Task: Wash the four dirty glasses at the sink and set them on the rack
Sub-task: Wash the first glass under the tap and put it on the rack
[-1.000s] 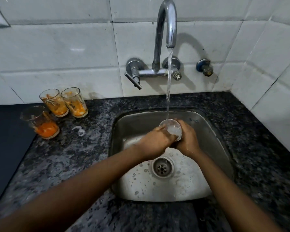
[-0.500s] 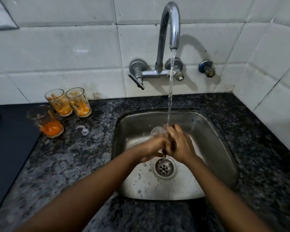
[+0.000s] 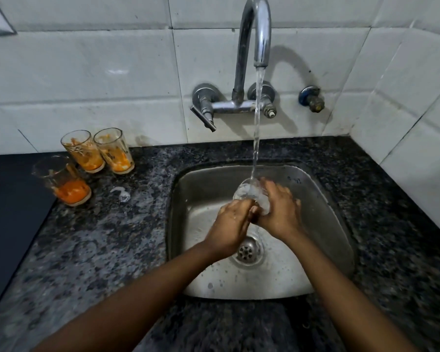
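Both hands over the sink [image 3: 323, 224], holding one clear glass [image 3: 250, 195] tilted under the tap [image 3: 254, 34] stream, above the drain [image 3: 248, 251]. Right hand [image 3: 280, 212] wraps fingers round the glass body. Left hand [image 3: 233, 224] curls against its lower end, grip partly hidden. Three dirty glasses with orange residue stand on the counter [image 3: 112, 237] at its back left: two [image 3: 83, 151] [image 3: 114, 151] by the wall, one [image 3: 66, 181] nearer the front, beside a dark slab [image 3: 10, 199]. Foam blob [image 3: 121, 194] near them.
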